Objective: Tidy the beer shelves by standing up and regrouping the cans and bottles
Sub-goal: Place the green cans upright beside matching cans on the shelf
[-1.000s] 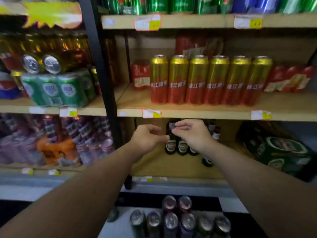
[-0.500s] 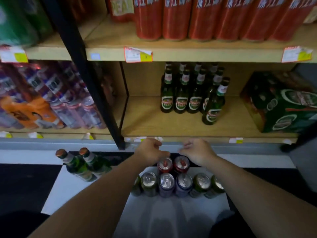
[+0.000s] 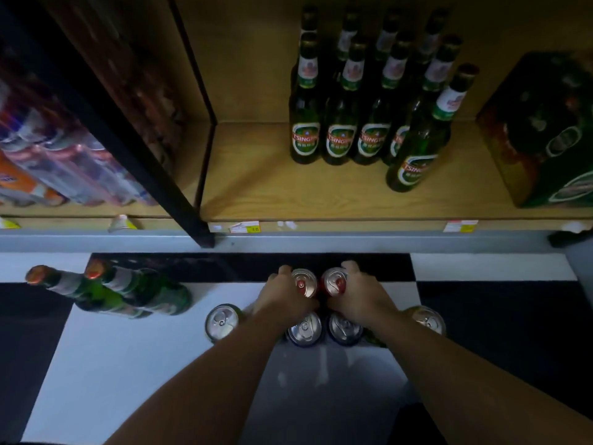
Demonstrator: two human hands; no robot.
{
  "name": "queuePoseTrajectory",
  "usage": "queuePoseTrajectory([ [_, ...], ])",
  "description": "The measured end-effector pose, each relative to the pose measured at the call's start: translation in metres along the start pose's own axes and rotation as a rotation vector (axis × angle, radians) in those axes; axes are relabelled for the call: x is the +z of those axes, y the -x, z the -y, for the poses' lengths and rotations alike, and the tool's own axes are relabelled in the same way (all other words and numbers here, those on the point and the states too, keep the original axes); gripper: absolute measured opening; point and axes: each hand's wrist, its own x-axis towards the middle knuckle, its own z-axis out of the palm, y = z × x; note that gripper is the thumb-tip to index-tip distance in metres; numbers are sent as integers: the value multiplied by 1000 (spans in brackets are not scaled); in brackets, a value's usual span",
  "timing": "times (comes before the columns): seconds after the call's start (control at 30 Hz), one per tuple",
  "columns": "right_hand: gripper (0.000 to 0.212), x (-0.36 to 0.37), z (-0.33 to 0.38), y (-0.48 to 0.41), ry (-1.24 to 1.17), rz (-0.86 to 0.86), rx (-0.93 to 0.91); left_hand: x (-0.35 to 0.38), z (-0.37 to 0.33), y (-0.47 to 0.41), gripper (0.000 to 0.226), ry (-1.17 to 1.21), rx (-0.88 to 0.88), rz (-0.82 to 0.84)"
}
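- My left hand (image 3: 284, 297): fingers curled round the side of the left red can (image 3: 303, 282), at the centre of the frame.
- My right hand (image 3: 364, 295): curled the same way round the right red can (image 3: 335, 281).
- Hands to each other: close together, one can apiece. The thumbs come near between the two cans, but I cannot tell if they touch.
- Red cans: two, upright on the floor (image 3: 144, 364), side by side where a black tile meets a white one, just below the shelf base.
- Silver-topped cans (image 3: 222, 322): four tops show in a row nearer to me, lower centre. One is out to the left, two lie under my wrists, and one at the right is partly covered by my forearm.
- Floor bottles (image 3: 128, 293): two green ones with orange caps, centre left, standing pressed together.
- Shelf bottles (image 3: 340, 136): green Tsingtao, upper centre, upright in rows on the bottom shelf (image 3: 256, 194).
- Front bottle (image 3: 417, 155): same kind, standing forward of the rows at their right end.
- Price tags (image 3: 245, 227): stuck along the shelf's front edge.
- Green carton (image 3: 545, 139): right edge of the frame, on the same shelf.
- Black post (image 3: 134, 133): slants across the upper left.
- Wrapped can packs (image 3: 64, 168): left of the post, blurred.
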Motion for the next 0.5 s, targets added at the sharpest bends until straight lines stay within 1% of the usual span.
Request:
queuePoseTrajectory([
  [0.07, 82, 7, -1, -5, -1, 7, 1, 4, 1, -6, 71, 2, -5, -12],
  [0.13, 80, 9, -2, -9, -11, -6, 2, 6, 1, -9, 69, 2, -8, -36],
  [0.3, 75, 5, -3, -9, -76, -68, -1, 0, -1, -9, 52, 25, 10, -83],
  [0.43, 56, -6, 2, -1, -167, -126, -51, -15, -9, 0, 47, 55, 50, -119],
  [0.5, 51, -17, 8, 6, -225, -170, -64, -29, -17, 8, 44, 79, 71, -146],
])
